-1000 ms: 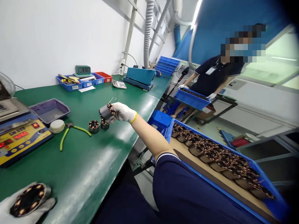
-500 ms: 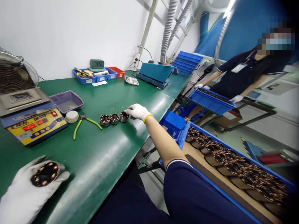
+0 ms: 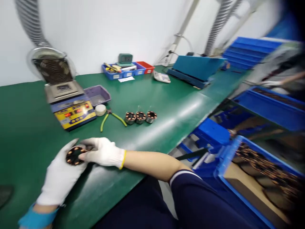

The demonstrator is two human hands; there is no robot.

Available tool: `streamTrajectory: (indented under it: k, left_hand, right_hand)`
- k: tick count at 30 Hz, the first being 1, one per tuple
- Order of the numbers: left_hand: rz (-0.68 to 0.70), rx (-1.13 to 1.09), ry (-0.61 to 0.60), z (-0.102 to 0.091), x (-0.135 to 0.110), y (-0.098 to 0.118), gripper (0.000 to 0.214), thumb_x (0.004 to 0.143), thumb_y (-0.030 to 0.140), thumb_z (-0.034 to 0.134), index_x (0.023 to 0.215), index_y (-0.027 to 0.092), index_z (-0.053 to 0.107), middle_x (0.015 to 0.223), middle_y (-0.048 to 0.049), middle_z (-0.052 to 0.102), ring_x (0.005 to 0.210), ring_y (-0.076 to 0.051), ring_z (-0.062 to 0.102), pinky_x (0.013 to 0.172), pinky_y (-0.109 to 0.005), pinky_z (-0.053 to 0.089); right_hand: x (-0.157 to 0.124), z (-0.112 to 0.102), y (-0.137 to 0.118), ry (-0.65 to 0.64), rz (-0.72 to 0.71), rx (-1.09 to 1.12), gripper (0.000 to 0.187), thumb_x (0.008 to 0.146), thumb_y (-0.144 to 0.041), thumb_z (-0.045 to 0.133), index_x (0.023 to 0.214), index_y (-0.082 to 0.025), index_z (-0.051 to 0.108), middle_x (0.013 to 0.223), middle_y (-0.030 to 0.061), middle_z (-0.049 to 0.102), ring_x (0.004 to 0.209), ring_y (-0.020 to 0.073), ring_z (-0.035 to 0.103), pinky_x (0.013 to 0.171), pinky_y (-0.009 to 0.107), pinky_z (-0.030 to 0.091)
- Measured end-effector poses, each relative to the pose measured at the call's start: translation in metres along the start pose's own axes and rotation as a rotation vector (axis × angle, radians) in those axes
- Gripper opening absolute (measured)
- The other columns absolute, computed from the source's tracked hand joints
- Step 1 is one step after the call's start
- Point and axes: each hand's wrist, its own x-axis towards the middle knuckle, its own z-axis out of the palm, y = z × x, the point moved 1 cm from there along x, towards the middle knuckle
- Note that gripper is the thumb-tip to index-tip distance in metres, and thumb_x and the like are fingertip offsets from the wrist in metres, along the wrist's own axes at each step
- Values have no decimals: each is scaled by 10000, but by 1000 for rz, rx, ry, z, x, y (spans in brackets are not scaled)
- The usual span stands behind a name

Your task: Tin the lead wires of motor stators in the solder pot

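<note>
My left hand (image 3: 58, 178), in a white glove, is wrapped round a motor stator (image 3: 71, 156) with copper windings at the near left of the bench. From the right, my gloved right hand (image 3: 103, 152) grips the same stator, its thumb over the front edge and its fingers mostly hidden behind. Beyond the hands stand three more stators in a row: a left one (image 3: 130, 118), a middle one (image 3: 140, 118) and a right one (image 3: 151, 117). Thin wires stick up from them. Green-handled pliers (image 3: 117, 119) lie open beside the row.
A yellow-blue heating unit with a red display (image 3: 75, 114), a purple tray (image 3: 110, 95) and a round white tin (image 3: 100, 110) stand on the green bench (image 3: 166, 133). Small bins (image 3: 114, 76) line the back. At right, a blue crate (image 3: 222, 171) holds many stators; a blurred co-worker's arm (image 3: 290, 79) shows beyond.
My right hand has left the right-hand stator of the row and come left to the stator in my left hand. That row stays put. The view has swung left.
</note>
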Motion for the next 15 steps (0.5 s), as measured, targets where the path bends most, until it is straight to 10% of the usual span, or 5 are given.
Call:
streamTrajectory:
  k: [6,13,15]
  left_hand:
    - [-34,28,-3,-1,-1,23,609,654,398,579,1226,188,598,1065,-71,710,969,-286,665,837,-349,523]
    - [-157,-408,-512,-36,-16,26,260,684,450,636,621,199,632,488,-6,571,463,-151,518,466,-259,423]
    - [-90,-436,-463,-49,-21,21,330,628,504,675,513,213,573,440,-17,523,424,-154,485,423,-276,408]
  right_hand:
    - [-24,-11,-13,162,-66,-106,728,598,-375,783,1285,-243,584,1119,53,692,892,196,696,828,339,595]
    - [-23,-20,-17,270,-191,-171,675,621,-413,766,1248,-233,595,1083,45,687,868,177,688,839,313,593]
    - [-21,-24,-18,326,-217,-156,675,613,-404,775,1236,-215,601,1072,57,683,869,183,686,833,313,595]
